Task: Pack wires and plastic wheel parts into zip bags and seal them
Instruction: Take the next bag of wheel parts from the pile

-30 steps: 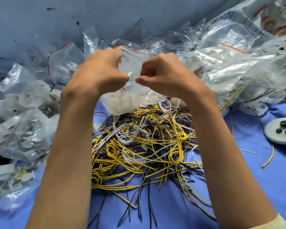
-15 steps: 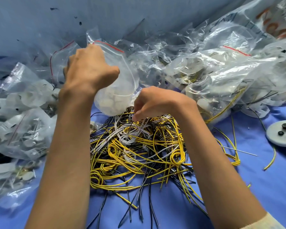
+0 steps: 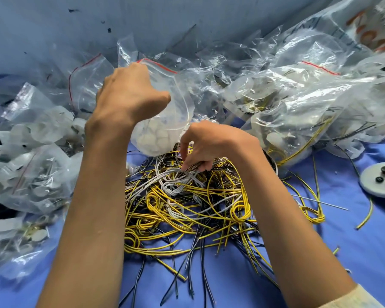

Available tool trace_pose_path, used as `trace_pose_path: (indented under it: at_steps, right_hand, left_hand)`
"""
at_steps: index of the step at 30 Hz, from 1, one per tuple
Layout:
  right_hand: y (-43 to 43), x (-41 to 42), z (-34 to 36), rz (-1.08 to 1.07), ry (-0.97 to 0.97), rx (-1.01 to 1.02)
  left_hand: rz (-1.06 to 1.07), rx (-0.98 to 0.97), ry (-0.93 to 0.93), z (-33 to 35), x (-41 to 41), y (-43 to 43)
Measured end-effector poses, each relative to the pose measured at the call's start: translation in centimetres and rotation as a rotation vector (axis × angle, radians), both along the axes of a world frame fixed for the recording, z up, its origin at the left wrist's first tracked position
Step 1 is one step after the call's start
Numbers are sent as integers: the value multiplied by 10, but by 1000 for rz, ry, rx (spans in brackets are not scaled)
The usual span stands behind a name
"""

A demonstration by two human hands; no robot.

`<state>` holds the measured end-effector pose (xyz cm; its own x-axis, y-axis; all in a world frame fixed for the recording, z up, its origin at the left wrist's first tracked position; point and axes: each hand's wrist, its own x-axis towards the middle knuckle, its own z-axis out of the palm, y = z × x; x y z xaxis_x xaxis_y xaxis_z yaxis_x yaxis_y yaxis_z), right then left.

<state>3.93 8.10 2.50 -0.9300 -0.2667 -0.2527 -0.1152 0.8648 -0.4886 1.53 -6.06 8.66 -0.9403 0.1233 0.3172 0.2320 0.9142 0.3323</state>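
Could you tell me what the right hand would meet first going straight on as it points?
The right hand points down into the tangled pile of yellow, black and white wires; the white coil probably comes first.

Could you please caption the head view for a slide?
Left hand holds a clear red-striped zip bag of white plastic parts; right hand pinches tangled coloured wires.

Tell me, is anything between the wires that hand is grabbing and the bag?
Nothing visible is. The right hand pinches wires on the pile, and the bag hangs right next to them in the left hand.
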Motion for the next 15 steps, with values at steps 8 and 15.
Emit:
trace_pose_path:
  at_steps: [8,15]
  right_hand:
    - [-3,2,2,77,11,301]
    - [-3,5,9,97,34,283]
  left_hand:
    - [-24,6,-22,-2,0,4]
    - [-39,4,-26,-2,0,2]
